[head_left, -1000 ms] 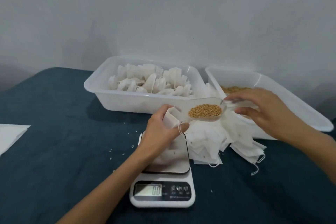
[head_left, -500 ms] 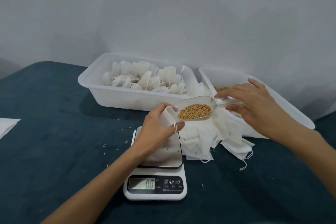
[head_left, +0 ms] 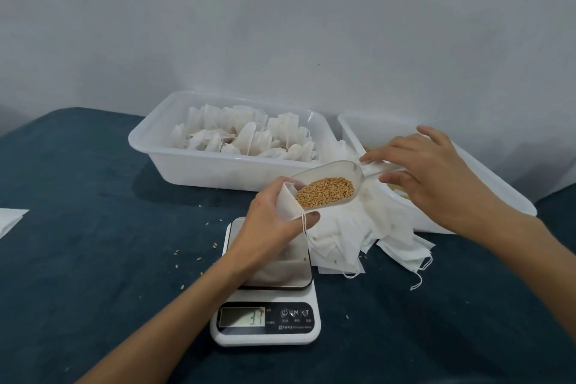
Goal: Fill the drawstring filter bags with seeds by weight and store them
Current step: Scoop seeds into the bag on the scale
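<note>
My left hand [head_left: 274, 221] grips a white drawstring filter bag [head_left: 288, 201] by its open mouth, above the steel plate of a white kitchen scale [head_left: 266, 318]. A clear plastic scoop [head_left: 330, 184] full of golden seeds [head_left: 325, 192] has its lip at the bag's mouth. My right hand [head_left: 436, 178] pinches the scoop's handle. The scale's display shows digits. A heap of empty filter bags [head_left: 355, 234] lies right of the scale.
A white tub [head_left: 199, 162] holding several filled bags stands behind the scale. A second white tub [head_left: 498, 187] with seeds sits at the right, partly behind my right hand. Loose seeds [head_left: 187, 254] dot the dark blue cloth. White paper [head_left: 9, 218] lies at the left edge.
The scoop has moved left and tipped until its lip reaches the bag's mouth. The scale's reading has changed from zero to a nonzero figure.
</note>
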